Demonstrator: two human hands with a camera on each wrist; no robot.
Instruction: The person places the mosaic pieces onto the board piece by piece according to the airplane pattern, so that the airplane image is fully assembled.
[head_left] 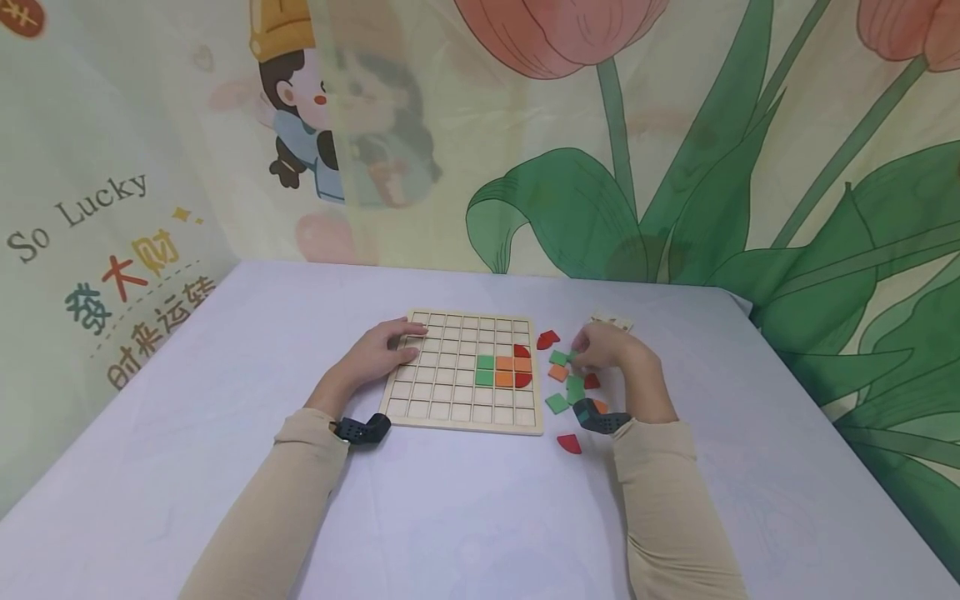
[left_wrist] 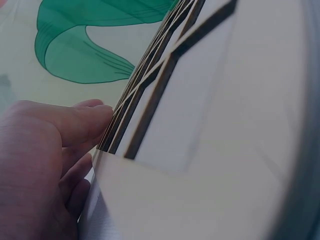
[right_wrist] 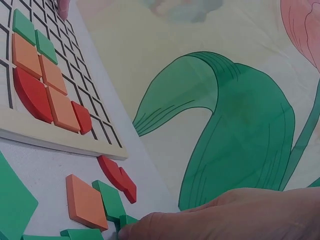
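Observation:
A pale wooden grid board lies flat on the table. My left hand rests at its left edge, fingers reaching over the rim. On the board's right side sit two green square tiles, several orange square tiles and red rounded tiles. To the right of the board, my right hand pinches a green tile at its fingertips, partly hidden by the fingers. Around it lie loose green tiles, an orange tile and red quarter-round tiles.
A small pale patterned item lies behind my right hand, partly covered by it. Red tiles lie close to the board's right rim. The white-covered table ends at a printed curtain at the back.

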